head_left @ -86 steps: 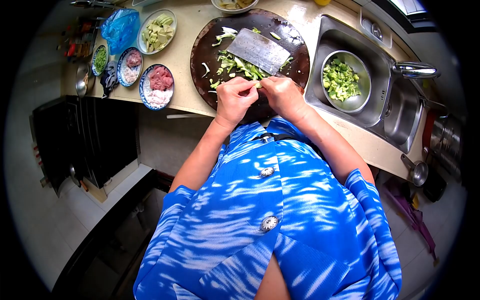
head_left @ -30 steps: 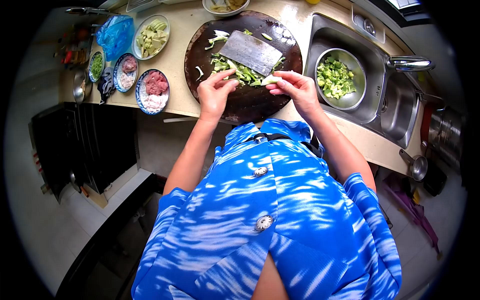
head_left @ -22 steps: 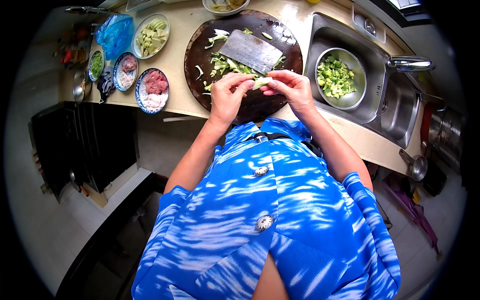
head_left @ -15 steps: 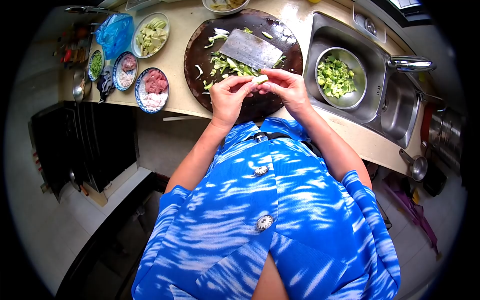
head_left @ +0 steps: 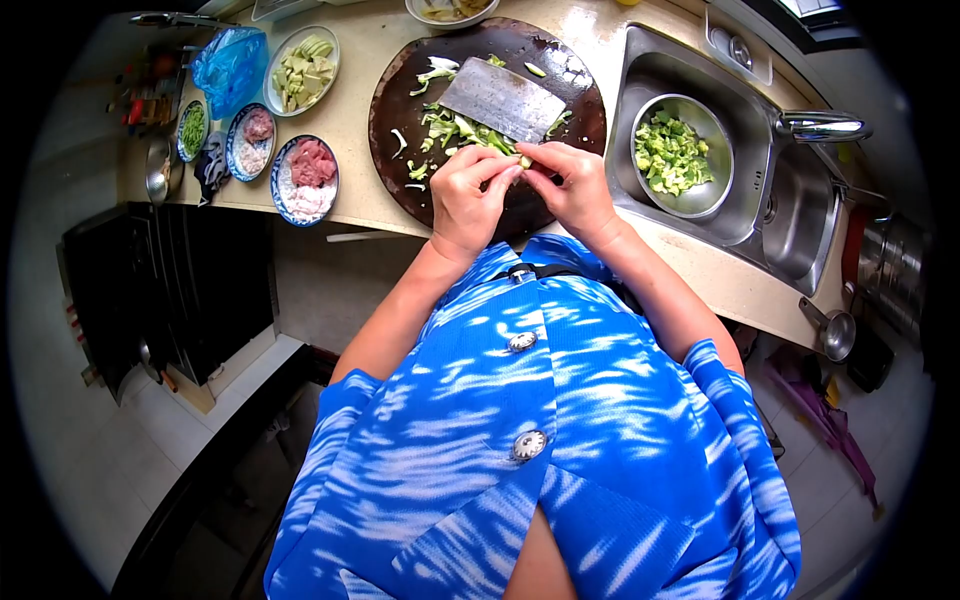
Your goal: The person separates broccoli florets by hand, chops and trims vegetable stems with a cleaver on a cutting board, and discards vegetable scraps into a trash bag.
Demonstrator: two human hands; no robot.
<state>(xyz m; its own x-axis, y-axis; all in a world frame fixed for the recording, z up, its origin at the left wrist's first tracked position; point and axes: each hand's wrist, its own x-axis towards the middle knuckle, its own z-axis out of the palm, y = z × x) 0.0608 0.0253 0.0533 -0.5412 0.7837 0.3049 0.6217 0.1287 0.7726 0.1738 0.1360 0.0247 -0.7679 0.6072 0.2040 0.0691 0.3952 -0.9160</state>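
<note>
Above the near part of a round dark cutting board (head_left: 400,95), my two hands meet at the fingertips. Pinched between them is a small pale green piece of vegetable (head_left: 524,162), mostly covered by the fingers. My left hand (head_left: 470,195) is closed on its left side, and my right hand (head_left: 572,185) is closed on its right side. Just beyond the fingers a cleaver (head_left: 500,98) lies flat on the board, its handle not visible. Green vegetable scraps (head_left: 440,128) lie around and beneath the blade.
On the right, a metal bowl (head_left: 640,190) of chopped greens stands in the steel sink (head_left: 745,215) under a faucet (head_left: 825,127). Plates of raw meat (head_left: 312,165) and a plate of pale green slices (head_left: 305,75) stand left of the board, near a blue plastic bag (head_left: 230,70).
Both hands have turned slightly and drawn closer together around the vegetable piece, so less of it shows. The cleaver and bowls stay where they were.
</note>
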